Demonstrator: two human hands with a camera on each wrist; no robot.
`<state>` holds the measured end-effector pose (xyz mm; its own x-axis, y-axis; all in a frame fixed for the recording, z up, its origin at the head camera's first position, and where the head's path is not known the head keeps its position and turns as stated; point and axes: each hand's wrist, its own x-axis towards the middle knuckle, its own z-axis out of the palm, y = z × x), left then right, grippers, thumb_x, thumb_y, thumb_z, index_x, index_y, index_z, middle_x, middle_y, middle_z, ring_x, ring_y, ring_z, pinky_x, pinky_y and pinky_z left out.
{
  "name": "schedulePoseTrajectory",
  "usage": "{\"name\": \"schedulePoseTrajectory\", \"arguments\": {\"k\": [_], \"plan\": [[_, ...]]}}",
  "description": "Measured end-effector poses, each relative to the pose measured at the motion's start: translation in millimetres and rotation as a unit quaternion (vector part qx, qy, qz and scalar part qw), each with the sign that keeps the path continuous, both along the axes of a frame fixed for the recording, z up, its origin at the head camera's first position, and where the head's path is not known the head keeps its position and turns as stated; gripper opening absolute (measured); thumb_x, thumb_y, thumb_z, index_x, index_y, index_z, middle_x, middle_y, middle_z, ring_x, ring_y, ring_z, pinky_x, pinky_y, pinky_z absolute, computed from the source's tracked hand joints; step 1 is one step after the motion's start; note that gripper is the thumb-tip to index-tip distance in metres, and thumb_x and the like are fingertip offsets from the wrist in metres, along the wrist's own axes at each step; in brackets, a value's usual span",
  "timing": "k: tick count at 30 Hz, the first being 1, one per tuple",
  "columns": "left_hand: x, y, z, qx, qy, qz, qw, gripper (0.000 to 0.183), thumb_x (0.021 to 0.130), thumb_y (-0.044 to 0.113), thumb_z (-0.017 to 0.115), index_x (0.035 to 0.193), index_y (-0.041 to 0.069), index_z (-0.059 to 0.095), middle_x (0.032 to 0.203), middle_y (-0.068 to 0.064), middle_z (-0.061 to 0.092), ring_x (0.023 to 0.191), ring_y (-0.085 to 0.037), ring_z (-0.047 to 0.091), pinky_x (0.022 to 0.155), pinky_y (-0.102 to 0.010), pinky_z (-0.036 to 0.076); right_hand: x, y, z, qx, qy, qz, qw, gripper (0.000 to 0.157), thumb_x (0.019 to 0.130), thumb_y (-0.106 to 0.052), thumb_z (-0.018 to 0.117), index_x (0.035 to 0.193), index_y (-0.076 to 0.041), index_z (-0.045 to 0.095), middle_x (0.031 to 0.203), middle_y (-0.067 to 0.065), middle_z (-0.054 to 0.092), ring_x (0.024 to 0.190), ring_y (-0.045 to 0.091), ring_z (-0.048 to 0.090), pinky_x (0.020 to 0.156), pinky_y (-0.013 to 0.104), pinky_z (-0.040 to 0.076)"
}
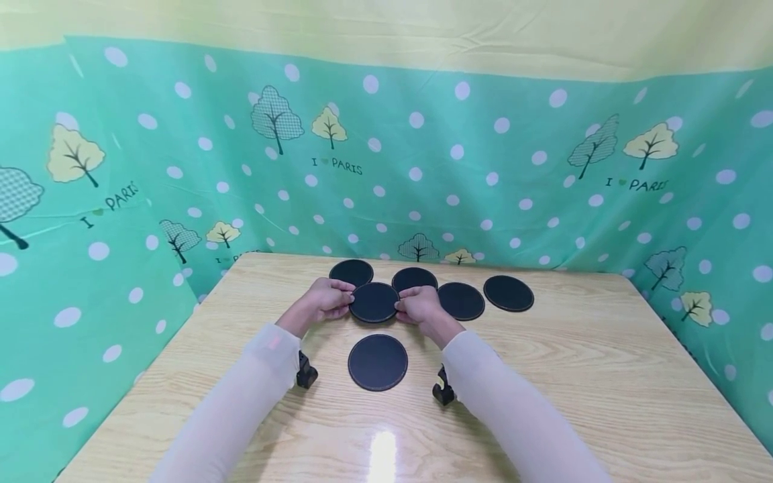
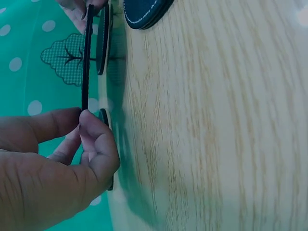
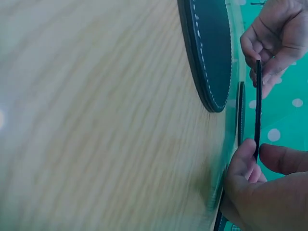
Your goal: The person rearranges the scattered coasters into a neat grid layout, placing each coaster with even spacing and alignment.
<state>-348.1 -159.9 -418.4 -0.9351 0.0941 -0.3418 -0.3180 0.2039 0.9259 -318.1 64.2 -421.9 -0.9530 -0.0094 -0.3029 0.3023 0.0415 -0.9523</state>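
Between both hands is a round black coaster [image 1: 374, 302] with pale edge stitching, raised above the wooden table. My left hand [image 1: 329, 298] pinches its left edge between thumb and fingers. The opposite edge is pinched by my right hand [image 1: 421, 306]. Edge-on in the left wrist view, the held coaster [image 2: 87, 57] looks like a thin dark strip. Nearer my body, another black coaster [image 1: 378, 362] lies flat on the table, between the forearms; in the right wrist view this stitched coaster [image 3: 211, 53] shows a thick, layered edge.
Behind the hands, more black coasters lie on the table [image 1: 604, 376]: one at the back left [image 1: 351, 272], one at the back middle [image 1: 414, 278], one beside the right hand [image 1: 461, 301] and one farther right [image 1: 509, 293]. A green dotted curtain [image 1: 423, 168] hangs behind.
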Motion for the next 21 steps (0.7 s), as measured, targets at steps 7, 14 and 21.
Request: {"name": "schedulePoseTrajectory", "arguments": {"k": [7,14,21], "plan": [[3.7,1,2.8,0.010,-0.002,-0.001,0.9999,0.036,0.096,-0.008,0.062,0.132,-0.003,0.060,0.102,-0.007,0.061,0.074,-0.013,0.056,0.071,-0.024,0.058,1.4,3,2.4,0.011,0.016,0.012,1.000,0.026,0.093,0.013,0.064,0.118,0.007,0.062,0.100,0.016,0.060,0.075,0.018,0.066,0.075,0.029,0.065],[7.9,5,3.2,0.007,0.007,-0.015,0.9998,0.035,0.097,-0.006,0.062,0.131,-0.003,0.059,0.107,-0.009,0.061,0.077,-0.014,0.056,0.072,-0.026,0.059,4.9,10,4.6,0.014,0.020,0.030,0.999,0.033,0.094,0.013,0.062,0.126,0.007,0.059,0.105,0.019,0.059,0.078,0.019,0.064,0.077,0.031,0.064],[12.1,7,1.5,0.005,0.011,-0.028,0.9995,0.035,0.097,-0.005,0.062,0.131,-0.004,0.060,0.104,-0.009,0.062,0.075,-0.013,0.057,0.068,-0.024,0.058,7.7,16,4.9,0.024,0.020,0.048,0.998,0.044,0.093,0.014,0.061,0.135,0.004,0.057,0.111,0.022,0.060,0.077,0.018,0.064,0.083,0.037,0.064]]}}
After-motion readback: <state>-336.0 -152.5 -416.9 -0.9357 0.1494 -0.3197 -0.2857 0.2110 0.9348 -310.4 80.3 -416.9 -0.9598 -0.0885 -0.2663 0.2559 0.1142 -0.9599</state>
